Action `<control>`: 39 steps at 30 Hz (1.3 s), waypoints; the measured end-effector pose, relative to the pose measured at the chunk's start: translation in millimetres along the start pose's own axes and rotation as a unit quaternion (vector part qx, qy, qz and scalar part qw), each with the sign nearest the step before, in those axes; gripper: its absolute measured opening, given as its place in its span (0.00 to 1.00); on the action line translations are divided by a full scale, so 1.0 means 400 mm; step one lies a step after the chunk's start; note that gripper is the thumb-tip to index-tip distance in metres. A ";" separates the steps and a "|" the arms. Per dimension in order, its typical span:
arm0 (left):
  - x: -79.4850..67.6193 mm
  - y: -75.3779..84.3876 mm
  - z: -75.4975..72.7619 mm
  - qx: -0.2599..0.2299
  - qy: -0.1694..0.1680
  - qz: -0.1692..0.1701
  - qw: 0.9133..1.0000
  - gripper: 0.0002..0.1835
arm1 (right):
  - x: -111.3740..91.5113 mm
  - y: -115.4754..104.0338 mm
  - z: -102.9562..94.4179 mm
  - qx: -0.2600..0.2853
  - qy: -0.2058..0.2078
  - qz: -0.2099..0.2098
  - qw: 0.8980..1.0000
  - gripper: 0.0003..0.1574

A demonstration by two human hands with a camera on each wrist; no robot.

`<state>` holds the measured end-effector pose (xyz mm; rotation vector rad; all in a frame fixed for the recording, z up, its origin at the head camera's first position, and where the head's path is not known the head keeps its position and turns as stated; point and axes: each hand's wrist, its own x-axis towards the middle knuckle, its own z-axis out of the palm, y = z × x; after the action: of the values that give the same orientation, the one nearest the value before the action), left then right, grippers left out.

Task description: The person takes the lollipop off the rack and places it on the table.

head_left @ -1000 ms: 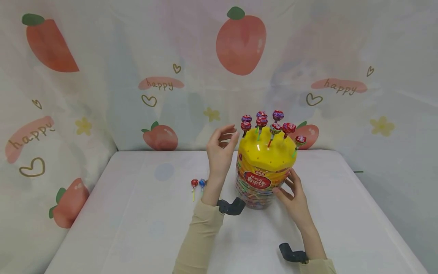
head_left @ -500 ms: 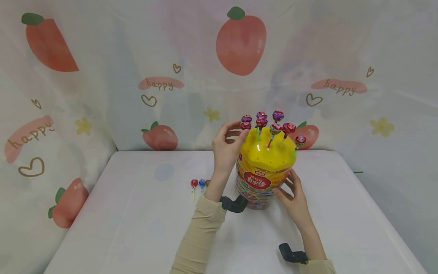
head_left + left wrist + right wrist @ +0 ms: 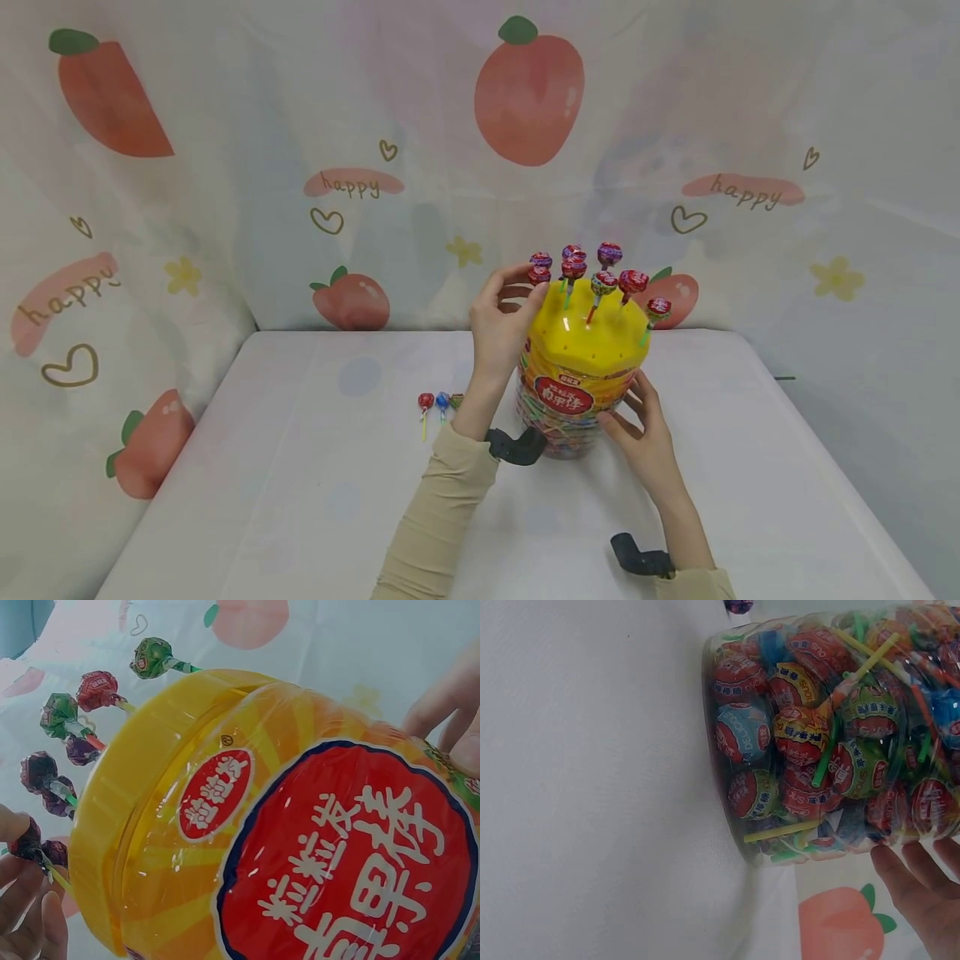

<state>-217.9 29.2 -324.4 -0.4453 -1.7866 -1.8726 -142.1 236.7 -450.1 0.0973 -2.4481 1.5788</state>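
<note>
A clear jar point(image 3: 564, 396) full of wrapped lollipops, with a yellow-and-red label, stands on the table under a yellow lid point(image 3: 592, 346). Several lollipops poke upright from holes in that lid. My left hand point(image 3: 498, 327) pinches a dark red lollipop point(image 3: 539, 275) at the lid's left edge; the left wrist view shows thumb and fingers around its wrapped head point(image 3: 28, 836), above a yellow stick. My right hand point(image 3: 647, 435) grips the jar's lower right side, thumb at the front. Right-hand fingers point(image 3: 904, 874) lie against the clear wall in the right wrist view.
Left of the jar, a red lollipop point(image 3: 426, 402), a blue lollipop point(image 3: 442, 402) and a partly hidden green one point(image 3: 456, 401) lie on the white tabletop point(image 3: 300, 467). A fruit-printed curtain point(image 3: 435, 100) hangs behind and at the sides.
My left hand has moved right, from beside the jar to the lollipop at the lid's left edge, and its fingers have closed there. The right hand and the jar have stayed put.
</note>
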 end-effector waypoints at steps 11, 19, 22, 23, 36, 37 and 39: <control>0.000 0.027 -0.007 -0.020 0.013 0.008 1.000 0.17 | 0.000 0.002 0.001 0.005 0.002 -0.008 1.000 0.52; -0.020 0.037 -0.026 -0.021 0.015 0.006 1.000 0.18 | 0.001 0.002 -0.001 -0.005 0.001 -0.003 1.000 0.52; -0.032 0.038 -0.034 -0.022 0.021 -0.004 1.000 0.19 | 0.002 0.002 -0.001 -0.005 0.001 -0.002 1.000 0.52; -0.037 0.038 -0.038 -0.022 0.024 -0.007 0.999 0.19 | 0.002 0.001 0.000 -0.005 0.001 -0.002 1.000 0.52; -0.099 -0.003 -0.086 0.001 0.053 -0.024 0.998 0.18 | -0.001 -0.005 0.001 -0.002 0.000 0.006 1.000 0.53; -0.104 -0.008 -0.089 0.002 0.055 -0.027 0.998 0.17 | -0.001 -0.005 0.001 -0.002 0.000 0.007 1.000 0.53; -0.114 -0.017 -0.095 0.004 0.060 -0.036 0.998 0.18 | -0.002 -0.005 0.001 -0.001 0.000 0.007 1.000 0.53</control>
<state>-180.5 -2.4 -358.7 -0.2620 -1.7523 -1.8982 -141.1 235.5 -448.6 0.0802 -2.4549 1.5831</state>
